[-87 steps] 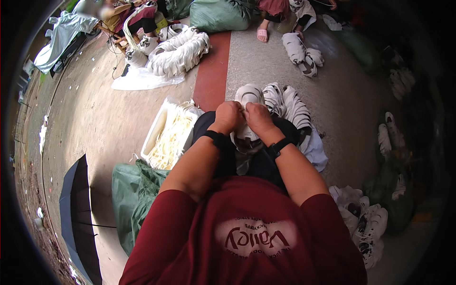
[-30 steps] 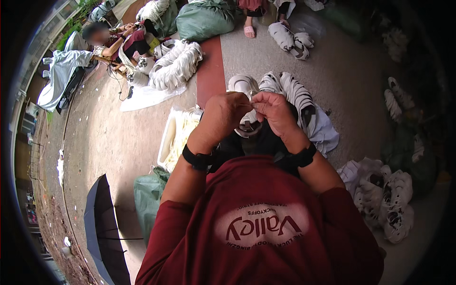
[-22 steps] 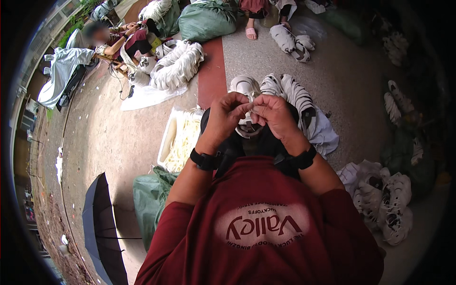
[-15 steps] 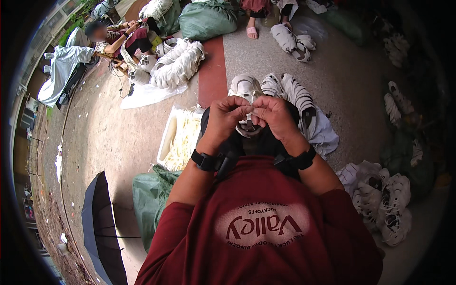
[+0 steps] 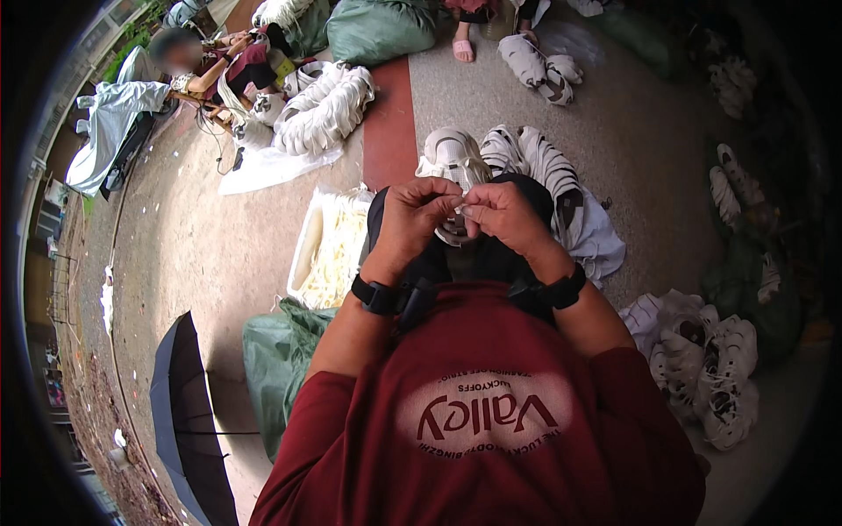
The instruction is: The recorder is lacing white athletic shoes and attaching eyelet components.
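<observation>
Daylight washes over a pale beige concrete pavement (image 5: 237, 254) at left, while the far right of the scene falls into deep shadow. A straight brick-red band (image 5: 388, 131) divides the pavement from a speckled grey floor (image 5: 456, 96). At lower left, an open dark fabric umbrella (image 5: 184, 421) rests tilted on the ground, shade beside it. Farther left runs a strip of brown earth (image 5: 83, 386) dotted with pale scraps. At upper left, leafy green plants (image 5: 132, 48) grow near a pale building front (image 5: 83, 54), its details too small to read.
</observation>
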Demonstrator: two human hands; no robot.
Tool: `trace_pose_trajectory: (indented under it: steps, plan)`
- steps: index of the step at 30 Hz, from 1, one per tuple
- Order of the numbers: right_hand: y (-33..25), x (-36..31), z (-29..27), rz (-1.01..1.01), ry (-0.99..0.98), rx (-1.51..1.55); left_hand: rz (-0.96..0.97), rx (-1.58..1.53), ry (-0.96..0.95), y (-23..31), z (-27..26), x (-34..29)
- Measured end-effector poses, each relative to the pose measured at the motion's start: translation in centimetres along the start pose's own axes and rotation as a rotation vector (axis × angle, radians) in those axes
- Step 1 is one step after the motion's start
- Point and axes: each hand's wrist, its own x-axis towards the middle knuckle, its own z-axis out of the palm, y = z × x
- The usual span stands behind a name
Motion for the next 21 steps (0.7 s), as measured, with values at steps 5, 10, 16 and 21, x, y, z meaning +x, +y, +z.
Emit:
trace_pose_trajectory:
  steps: [5, 10, 16, 21]
  plan:
    - [1.7, 0.5, -0.1, -0.046, -0.019, -0.058, -0.020, 0.005, 0.019, -1.5, -0.5, 0.0]
    - [3.4, 2.2, -0.8, -0.135, 0.328, 0.144, 0.364, 0.882, 0.020, -7.6, -1.3, 0.9]
    - [-14.8, -1.2, 0.7, -0.971, 0.226, 0.180, 0.366, 1.074, -0.100, -11.7, -3.2, 1.2]
    - [-20.6, -5.0, -4.2, -1.221, 0.274, 0.073, 0.434, 1.082, -0.074, -11.1, -2.4, 1.9]
